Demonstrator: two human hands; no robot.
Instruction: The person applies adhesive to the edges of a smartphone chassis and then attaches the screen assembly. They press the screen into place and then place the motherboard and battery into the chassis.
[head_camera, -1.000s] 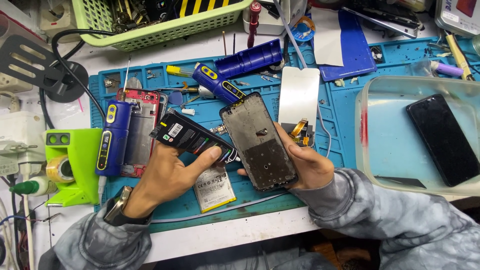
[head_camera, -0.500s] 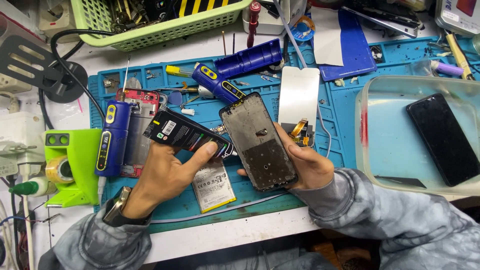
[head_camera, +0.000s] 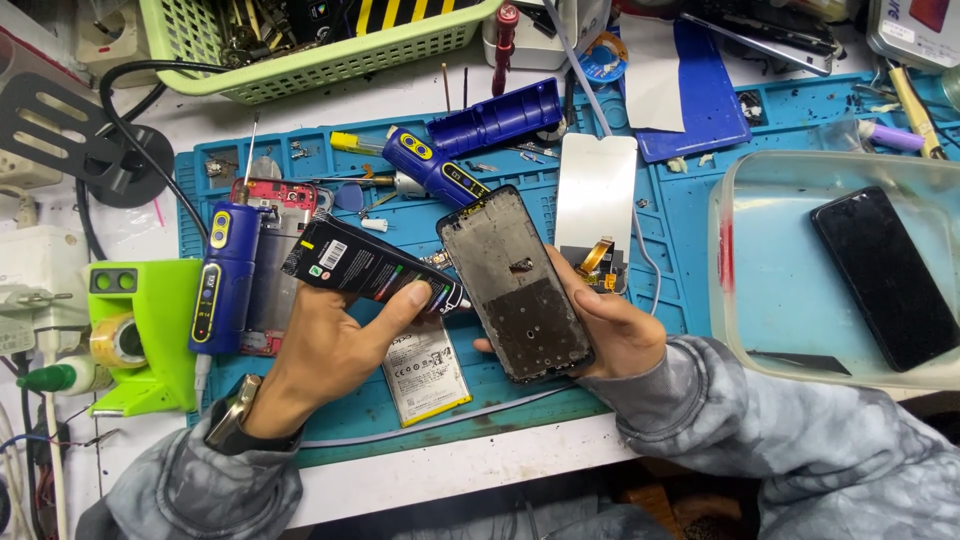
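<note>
My left hand (head_camera: 335, 345) grips a black glue tube (head_camera: 365, 268), its nozzle tip touching the left edge of a bare phone frame (head_camera: 515, 282). That frame is dark and dusty, and my right hand (head_camera: 612, 325) holds it from below and the right, tilted over the blue work mat (head_camera: 690, 260). A phone battery (head_camera: 427, 372) lies flat on the mat just under the tube. A white display panel (head_camera: 595, 200) with an orange flex cable rests behind the frame.
A blue electric screwdriver (head_camera: 222, 275) lies over a red phone body at left, another blue screwdriver (head_camera: 432, 165) behind. A clear tray (head_camera: 745, 290) at right holds a black phone (head_camera: 885, 275). A green basket (head_camera: 300, 50) stands at the back, a green holder (head_camera: 140, 330) at far left.
The glue tube's rear end has swung up and left while its nozzle stays at the frame's edge. My right hand and the frame have barely moved.
</note>
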